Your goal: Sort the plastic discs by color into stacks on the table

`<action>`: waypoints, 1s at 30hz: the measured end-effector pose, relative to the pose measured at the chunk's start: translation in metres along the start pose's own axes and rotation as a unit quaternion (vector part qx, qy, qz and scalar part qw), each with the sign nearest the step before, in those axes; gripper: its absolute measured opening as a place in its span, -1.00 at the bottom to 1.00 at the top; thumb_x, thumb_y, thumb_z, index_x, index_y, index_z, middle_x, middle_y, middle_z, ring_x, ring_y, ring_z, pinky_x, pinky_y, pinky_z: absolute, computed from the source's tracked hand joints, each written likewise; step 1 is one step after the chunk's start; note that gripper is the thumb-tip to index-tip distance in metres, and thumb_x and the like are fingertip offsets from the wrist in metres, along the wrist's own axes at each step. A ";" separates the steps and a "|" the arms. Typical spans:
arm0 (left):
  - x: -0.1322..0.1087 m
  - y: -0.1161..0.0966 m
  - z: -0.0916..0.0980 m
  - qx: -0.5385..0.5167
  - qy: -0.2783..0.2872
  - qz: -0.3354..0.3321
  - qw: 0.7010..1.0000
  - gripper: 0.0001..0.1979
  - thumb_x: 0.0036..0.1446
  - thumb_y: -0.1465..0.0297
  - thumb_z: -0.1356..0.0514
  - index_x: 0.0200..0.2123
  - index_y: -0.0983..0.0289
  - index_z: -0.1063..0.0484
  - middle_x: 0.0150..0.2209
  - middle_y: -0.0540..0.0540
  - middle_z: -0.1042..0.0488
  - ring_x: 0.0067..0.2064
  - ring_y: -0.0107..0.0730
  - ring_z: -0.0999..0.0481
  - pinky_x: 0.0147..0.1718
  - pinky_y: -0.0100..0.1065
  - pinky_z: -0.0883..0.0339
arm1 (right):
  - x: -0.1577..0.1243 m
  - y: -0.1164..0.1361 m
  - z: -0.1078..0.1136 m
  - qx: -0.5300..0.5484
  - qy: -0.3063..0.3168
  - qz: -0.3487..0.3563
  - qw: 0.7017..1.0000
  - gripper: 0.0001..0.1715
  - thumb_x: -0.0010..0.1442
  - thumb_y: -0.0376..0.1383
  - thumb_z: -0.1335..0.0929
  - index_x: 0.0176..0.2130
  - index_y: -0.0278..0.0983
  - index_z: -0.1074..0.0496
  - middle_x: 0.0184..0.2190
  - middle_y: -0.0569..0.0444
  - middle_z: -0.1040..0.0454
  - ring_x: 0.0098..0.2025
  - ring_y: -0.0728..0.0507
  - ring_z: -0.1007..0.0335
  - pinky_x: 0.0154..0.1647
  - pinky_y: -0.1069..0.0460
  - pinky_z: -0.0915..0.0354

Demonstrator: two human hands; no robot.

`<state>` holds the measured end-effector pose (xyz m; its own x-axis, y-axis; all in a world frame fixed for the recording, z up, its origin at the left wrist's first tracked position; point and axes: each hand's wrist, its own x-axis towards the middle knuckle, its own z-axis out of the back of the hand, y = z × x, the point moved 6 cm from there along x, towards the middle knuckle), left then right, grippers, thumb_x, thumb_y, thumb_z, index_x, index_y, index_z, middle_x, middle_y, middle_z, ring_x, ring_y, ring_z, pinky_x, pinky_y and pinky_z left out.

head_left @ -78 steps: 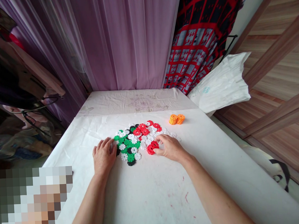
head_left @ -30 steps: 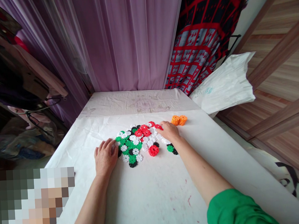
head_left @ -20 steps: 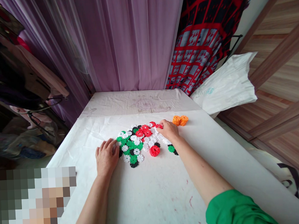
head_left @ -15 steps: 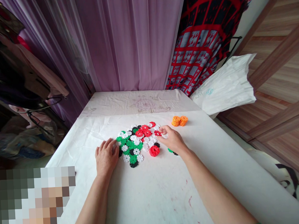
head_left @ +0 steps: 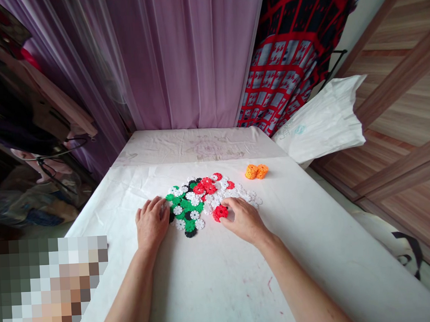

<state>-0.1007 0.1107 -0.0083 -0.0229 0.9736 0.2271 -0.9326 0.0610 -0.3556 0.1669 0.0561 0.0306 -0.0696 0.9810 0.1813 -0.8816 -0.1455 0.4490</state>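
Note:
A loose pile of snowflake-shaped plastic interlocking discs [head_left: 199, 200] in green, white, red and black lies on the white sheet-covered table [head_left: 221, 281]. My left hand [head_left: 152, 223] rests flat at the pile's left side, its fingertips against green and white discs. My right hand [head_left: 243, 220] lies at the near right of the pile, its fingers beside a small red disc stack [head_left: 220, 212] and touching it. Neither hand visibly holds anything. Beyond the pile stand two short orange disc stacks [head_left: 256, 171].
A white plastic bag [head_left: 319, 119] lies beyond the table's right corner. A purple curtain [head_left: 181, 62] hangs behind the table, next to a red-and-black cloth [head_left: 289, 56]. A wood-patterned surface lies to the right.
My right hand has drawn back from the far side of the pile to its near right. White discs now spread further right, and the green sleeve has left view. My left hand stays put.

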 end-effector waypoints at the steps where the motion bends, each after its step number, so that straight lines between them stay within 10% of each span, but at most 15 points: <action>1: 0.000 0.000 0.000 0.000 -0.001 0.000 1.000 -0.60 0.32 0.20 0.02 0.08 0.14 -0.47 0.22 0.10 -0.42 0.28 -0.02 -0.28 0.23 0.07 -0.08 | -0.001 0.000 0.000 -0.002 0.002 0.002 1.000 -0.70 0.06 -0.36 -0.40 -0.15 -0.18 -0.41 -0.16 0.08 -0.55 -0.05 -0.15 -0.42 -0.05 0.01 -0.26; 17: 0.000 -0.001 0.001 0.011 0.004 -0.001 1.000 -0.60 0.32 0.20 0.02 0.08 0.14 -0.47 0.22 0.09 -0.42 0.28 -0.01 -0.28 0.24 0.08 -0.09 | -0.018 -0.012 -0.005 -0.158 0.144 -0.074 0.974 -0.69 0.25 -0.44 -0.20 -0.18 -0.23 -0.48 -0.14 0.01 -0.55 -0.05 -0.15 -0.44 -0.18 0.03 -0.17; 30: 0.000 -0.001 0.002 -0.006 0.001 0.006 1.000 -0.62 0.30 0.23 0.00 0.07 0.12 -0.48 0.21 0.10 -0.43 0.28 0.00 -0.27 0.25 0.13 -0.07 | -0.014 -0.010 -0.005 -0.146 0.130 -0.080 0.977 -0.69 0.23 -0.43 -0.22 -0.19 -0.20 -0.50 -0.15 0.04 -0.56 -0.08 -0.11 -0.44 -0.19 0.04 -0.17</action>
<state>-0.0999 0.1100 -0.0062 -0.0341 0.9746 0.2214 -0.9281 0.0512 -0.3687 0.1743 0.0441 0.0194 -0.0028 0.9931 -0.1169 -0.9839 0.0181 0.1776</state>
